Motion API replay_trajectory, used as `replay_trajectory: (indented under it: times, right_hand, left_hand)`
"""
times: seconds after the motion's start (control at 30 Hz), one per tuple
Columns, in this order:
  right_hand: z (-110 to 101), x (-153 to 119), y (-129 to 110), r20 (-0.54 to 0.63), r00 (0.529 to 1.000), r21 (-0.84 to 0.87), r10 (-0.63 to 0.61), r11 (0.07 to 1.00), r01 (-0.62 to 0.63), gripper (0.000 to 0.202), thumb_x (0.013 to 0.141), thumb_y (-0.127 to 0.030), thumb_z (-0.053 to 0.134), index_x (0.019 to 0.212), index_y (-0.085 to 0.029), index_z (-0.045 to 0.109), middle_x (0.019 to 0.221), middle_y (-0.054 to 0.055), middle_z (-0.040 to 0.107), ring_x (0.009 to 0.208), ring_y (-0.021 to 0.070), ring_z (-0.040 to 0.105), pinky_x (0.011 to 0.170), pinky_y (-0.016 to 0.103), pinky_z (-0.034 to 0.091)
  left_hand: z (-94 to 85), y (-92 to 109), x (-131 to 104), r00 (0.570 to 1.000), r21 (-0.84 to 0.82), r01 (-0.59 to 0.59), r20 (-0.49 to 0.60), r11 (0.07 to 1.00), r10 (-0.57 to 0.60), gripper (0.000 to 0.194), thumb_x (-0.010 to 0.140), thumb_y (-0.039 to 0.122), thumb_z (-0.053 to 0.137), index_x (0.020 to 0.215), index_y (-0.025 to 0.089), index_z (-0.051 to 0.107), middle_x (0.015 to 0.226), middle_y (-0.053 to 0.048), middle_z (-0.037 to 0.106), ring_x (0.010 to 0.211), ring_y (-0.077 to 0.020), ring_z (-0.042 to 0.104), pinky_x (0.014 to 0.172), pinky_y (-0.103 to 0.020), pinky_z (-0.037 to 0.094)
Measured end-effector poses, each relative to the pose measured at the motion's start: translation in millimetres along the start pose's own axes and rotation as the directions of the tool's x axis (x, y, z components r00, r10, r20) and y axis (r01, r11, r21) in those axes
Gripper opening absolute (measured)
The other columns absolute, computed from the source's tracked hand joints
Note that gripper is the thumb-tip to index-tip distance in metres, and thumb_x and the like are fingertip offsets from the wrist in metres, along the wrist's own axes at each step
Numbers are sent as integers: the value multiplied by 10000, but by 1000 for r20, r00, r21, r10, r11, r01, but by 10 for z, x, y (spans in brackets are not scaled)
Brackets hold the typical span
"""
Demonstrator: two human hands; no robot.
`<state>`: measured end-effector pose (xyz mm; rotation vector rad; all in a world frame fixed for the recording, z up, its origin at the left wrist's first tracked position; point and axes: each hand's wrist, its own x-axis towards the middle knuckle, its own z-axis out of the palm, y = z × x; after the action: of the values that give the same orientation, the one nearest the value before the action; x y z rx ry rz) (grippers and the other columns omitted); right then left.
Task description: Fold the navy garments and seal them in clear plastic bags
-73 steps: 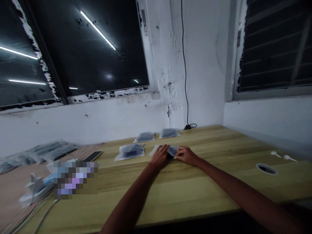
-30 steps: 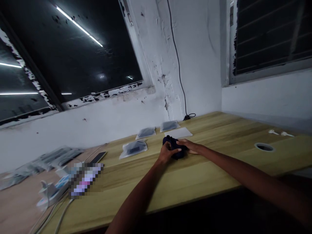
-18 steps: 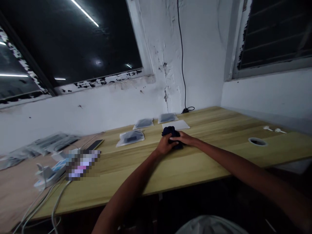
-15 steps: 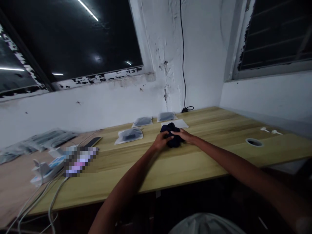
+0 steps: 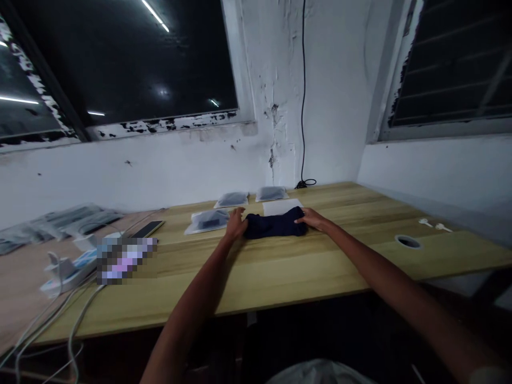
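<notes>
A dark navy piece of folded cloth (image 5: 274, 226) lies stretched sideways on the wooden table; its exact kind I cannot make out. My right hand (image 5: 313, 219) grips its right end, thumb on top and fingers behind. At its left end is my left hand (image 5: 236, 225), fingers apart and its inner side against the cloth's edge. Just behind the cloth lies a flat white sheet or bag (image 5: 283, 206). Close to my left hand is a frosted plastic bag (image 5: 208, 221) with something dark inside.
Two more filled frosted bags (image 5: 232, 199) (image 5: 272, 193) lie by the wall. On the left are several stacked bags (image 5: 60, 226), a power strip (image 5: 68, 278) with cables, and a dark phone (image 5: 149, 229). Two keys (image 5: 443, 228) and a round table hole (image 5: 408, 242) are on the right.
The cloth was bunched between both hands and is now spread out wider. My left hand has moved left, away from my right hand, and its fingers have come apart.
</notes>
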<state>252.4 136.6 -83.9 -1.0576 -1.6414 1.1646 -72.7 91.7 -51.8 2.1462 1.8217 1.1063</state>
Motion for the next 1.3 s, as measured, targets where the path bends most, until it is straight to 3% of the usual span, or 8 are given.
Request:
replay_trajectory:
  times: [0.1,0.2,0.43,0.67,0.87,1.07,1.17,1.3]
  right_hand:
    - [3,30,28,-1,995,-148,-98,984,97,454,643,-208,751,1093,-191,692,1114,56,720,1019,238,657,979,402,473]
    - [-36,53,33,4,988,-271,-155,951,150,613,656,-204,751,1255,-216,625,1233,63,671,1119,254,618,1035,421,425]
    - [-341,78,51,-44,985,-351,-170,925,144,662,590,-161,788,1233,-230,649,1221,58,679,1126,290,616,1039,455,414]
    - [-472,47,124,-129,968,-488,-213,864,125,484,743,-212,691,1225,-245,659,1190,77,688,1159,312,583,1058,485,379]
    - [-310,21,-47,-109,899,-681,-423,691,242,265,830,-237,593,1045,-181,737,1263,137,621,1264,319,463,1136,502,248]
    - [-78,-75,-372,-157,974,-285,-164,952,114,221,832,-367,619,878,-176,721,933,91,729,1002,298,641,960,460,451]
    - [-107,-265,-590,111,993,142,-40,990,24,279,797,-407,665,954,-179,701,1010,97,735,1005,273,666,921,434,496]
    - [-222,-557,-809,597,801,156,53,971,-180,452,641,-558,780,806,-145,698,1034,171,729,1033,322,664,911,476,493]
  left_hand:
    - [139,127,-63,940,-85,-296,152,951,306,567,839,352,588,1370,203,458,1381,-110,502,1210,-234,508,1060,-398,377]
    - [231,279,-97,845,-69,-430,319,900,428,582,744,475,705,1262,237,590,1278,-80,601,1195,-272,516,1050,-399,371]
    - [-61,80,90,952,-103,-217,196,971,233,252,711,392,695,815,163,676,751,-4,647,726,-163,581,709,-265,448]
    - [-331,-408,128,965,-97,145,234,985,-119,455,624,164,659,1078,136,633,805,-16,649,662,-144,574,620,-238,446]
    - [-182,-261,149,961,84,56,264,995,-76,237,742,381,671,795,154,713,765,-61,680,773,-218,610,728,-297,448]
    - [-338,-69,192,992,-70,-23,119,997,31,169,655,299,736,752,162,722,1006,-106,705,1000,-252,607,896,-345,451]
    - [-634,-3,131,944,-397,-30,290,917,156,166,691,331,718,735,172,724,1118,-107,693,1080,-256,599,932,-372,448]
    - [-977,-10,16,803,-461,121,566,879,187,290,699,407,746,552,166,681,1084,-136,711,1045,-309,629,868,-415,473]
